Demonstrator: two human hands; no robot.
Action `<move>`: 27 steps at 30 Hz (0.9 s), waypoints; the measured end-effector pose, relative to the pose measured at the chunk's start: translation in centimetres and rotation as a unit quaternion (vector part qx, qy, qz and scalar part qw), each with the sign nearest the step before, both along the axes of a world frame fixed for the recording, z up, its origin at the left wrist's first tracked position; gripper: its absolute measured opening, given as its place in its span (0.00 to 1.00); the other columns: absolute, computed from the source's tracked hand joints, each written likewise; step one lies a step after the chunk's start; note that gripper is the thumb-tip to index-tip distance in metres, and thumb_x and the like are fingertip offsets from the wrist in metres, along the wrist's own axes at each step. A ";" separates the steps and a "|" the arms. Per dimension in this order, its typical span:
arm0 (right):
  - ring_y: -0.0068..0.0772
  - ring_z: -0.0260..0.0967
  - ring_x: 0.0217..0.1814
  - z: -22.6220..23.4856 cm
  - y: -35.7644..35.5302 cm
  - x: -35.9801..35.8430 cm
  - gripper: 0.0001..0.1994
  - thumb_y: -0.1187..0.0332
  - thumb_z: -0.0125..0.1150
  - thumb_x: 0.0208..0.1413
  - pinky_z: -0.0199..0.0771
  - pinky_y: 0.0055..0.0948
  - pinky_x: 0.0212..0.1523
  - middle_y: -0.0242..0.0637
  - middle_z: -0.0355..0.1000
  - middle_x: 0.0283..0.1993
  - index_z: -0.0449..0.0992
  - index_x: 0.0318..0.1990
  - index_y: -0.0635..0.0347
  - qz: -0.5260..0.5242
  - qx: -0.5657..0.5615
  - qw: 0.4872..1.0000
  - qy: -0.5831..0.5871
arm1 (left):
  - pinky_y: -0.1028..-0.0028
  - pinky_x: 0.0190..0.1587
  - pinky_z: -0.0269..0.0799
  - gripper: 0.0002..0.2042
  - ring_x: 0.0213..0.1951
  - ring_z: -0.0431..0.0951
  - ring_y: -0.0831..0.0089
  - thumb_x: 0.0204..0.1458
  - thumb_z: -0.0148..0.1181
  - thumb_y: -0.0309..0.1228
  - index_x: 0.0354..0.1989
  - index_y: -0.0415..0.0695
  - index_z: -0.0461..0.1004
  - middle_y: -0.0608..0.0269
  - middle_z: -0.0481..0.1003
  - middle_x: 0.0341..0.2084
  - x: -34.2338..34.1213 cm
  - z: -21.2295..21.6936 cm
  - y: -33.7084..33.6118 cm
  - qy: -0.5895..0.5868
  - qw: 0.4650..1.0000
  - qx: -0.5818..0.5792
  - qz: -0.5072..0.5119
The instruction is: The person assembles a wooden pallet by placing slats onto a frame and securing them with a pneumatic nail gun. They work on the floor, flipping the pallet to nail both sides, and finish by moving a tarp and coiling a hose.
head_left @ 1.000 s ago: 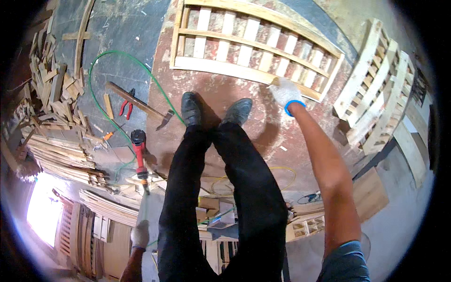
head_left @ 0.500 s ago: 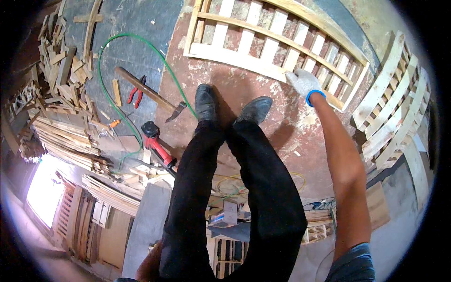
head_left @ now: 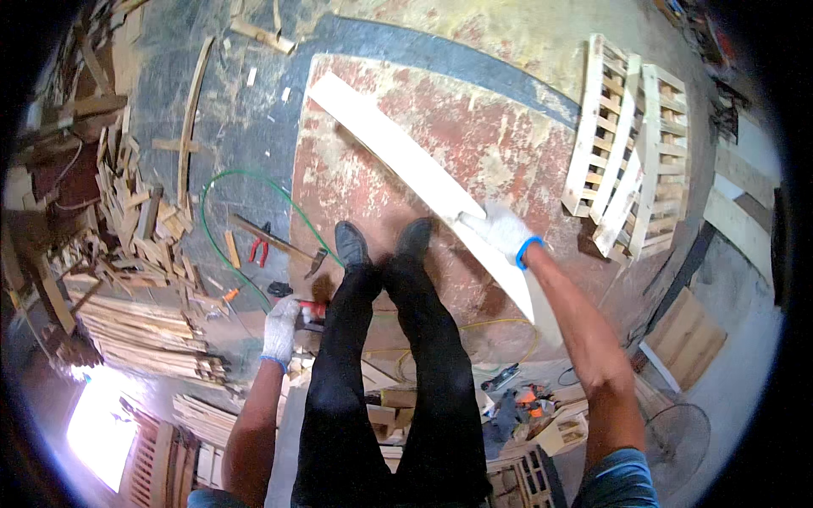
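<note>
Flat moments ago, a wooden frame (head_left: 406, 155) tips edge-up, side bared, clasped by right hand (head_left: 504, 234); left hand (head_left: 282, 328) at red tool (head_left: 313, 311), grip unclear.

The wooden frame (head_left: 398, 148), formerly flat with slats exposed, is now raised on edge in my right grip (head_left: 501, 233); only a long pale board face shows, set diagonally. Red floor (head_left: 474, 118) previously beneath the frame is uncovered. My left grip (head_left: 282, 330), formerly low and apart from the red power tool (head_left: 314, 310), has advanced and covers part of it.
</note>
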State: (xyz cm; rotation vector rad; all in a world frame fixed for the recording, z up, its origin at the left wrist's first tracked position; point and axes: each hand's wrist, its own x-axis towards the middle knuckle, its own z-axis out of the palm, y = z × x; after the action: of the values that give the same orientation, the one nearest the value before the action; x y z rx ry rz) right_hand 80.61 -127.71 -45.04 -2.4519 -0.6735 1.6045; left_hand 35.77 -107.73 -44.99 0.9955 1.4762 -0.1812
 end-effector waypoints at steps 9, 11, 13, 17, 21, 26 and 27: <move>0.59 0.75 0.52 12.3 -18.4 -5.4 0.32 0.41 0.58 0.57 0.73 0.48 0.49 0.61 0.77 0.46 0.79 0.47 0.67 -0.247 0.001 0.967 -0.065 | 0.60 0.50 0.74 0.09 0.46 0.79 0.51 0.55 0.57 0.25 0.44 0.39 0.76 0.47 0.78 0.41 7.5 6.6 -1.2 -0.177 0.708 0.278 -0.625; 0.62 0.74 0.52 15.9 -21.8 -5.1 0.35 0.39 0.60 0.56 0.73 0.47 0.50 0.63 0.76 0.46 0.77 0.47 0.72 -0.310 -0.072 0.945 -0.072 | 0.67 0.52 0.72 0.10 0.45 0.79 0.57 0.59 0.53 0.25 0.44 0.35 0.77 0.48 0.78 0.41 9.0 10.2 -3.1 -0.082 0.895 0.116 -0.423; 0.62 0.75 0.50 20.1 -24.1 -4.2 0.37 0.36 0.59 0.55 0.74 0.47 0.49 0.62 0.77 0.46 0.77 0.46 0.72 -0.365 -0.084 0.925 -0.070 | 0.67 0.50 0.71 0.09 0.42 0.79 0.59 0.59 0.53 0.26 0.43 0.35 0.77 0.46 0.78 0.36 8.7 10.5 -3.9 -0.080 0.894 0.193 -0.396; 0.51 0.75 0.53 20.7 -35.3 -4.8 0.34 0.39 0.59 0.58 0.74 0.39 0.51 0.53 0.77 0.50 0.76 0.52 0.66 -0.444 -0.059 0.889 -0.095 | 0.63 0.44 0.69 0.10 0.36 0.77 0.59 0.59 0.51 0.28 0.36 0.33 0.75 0.47 0.77 0.32 8.2 9.5 -3.8 -0.016 0.882 0.174 -0.437; 0.47 0.77 0.45 22.5 -42.3 -0.4 0.33 0.41 0.61 0.55 0.73 0.41 0.46 0.52 0.78 0.44 0.76 0.49 0.68 -0.503 0.012 0.849 -0.163 | 0.58 0.39 0.69 0.14 0.32 0.75 0.58 0.59 0.52 0.34 0.32 0.34 0.76 0.47 0.77 0.28 8.2 8.3 -6.2 0.033 0.929 0.086 -0.358; 0.33 0.74 0.36 24.7 -47.1 11.3 0.21 0.54 0.64 0.55 0.73 0.36 0.40 0.43 0.78 0.32 0.78 0.38 0.69 -0.588 0.068 0.791 -0.152 | 0.54 0.42 0.73 0.17 0.37 0.79 0.47 0.62 0.49 0.38 0.37 0.34 0.77 0.42 0.80 0.33 13.9 13.2 -15.3 0.174 0.755 0.212 -0.596; 0.30 0.74 0.35 24.1 -47.8 13.3 0.20 0.55 0.65 0.55 0.73 0.35 0.39 0.42 0.78 0.31 0.78 0.37 0.69 -0.604 0.105 0.777 -0.145 | 0.53 0.45 0.73 0.18 0.39 0.79 0.44 0.63 0.48 0.39 0.38 0.34 0.77 0.40 0.80 0.35 14.2 13.6 -16.6 0.183 0.696 0.244 -0.651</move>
State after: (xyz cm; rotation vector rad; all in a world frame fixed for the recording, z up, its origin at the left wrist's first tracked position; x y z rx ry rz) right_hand 93.91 -175.53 -20.93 -2.0919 0.6299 0.5792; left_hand 49.97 -124.36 -31.44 2.4522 0.8540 -1.0983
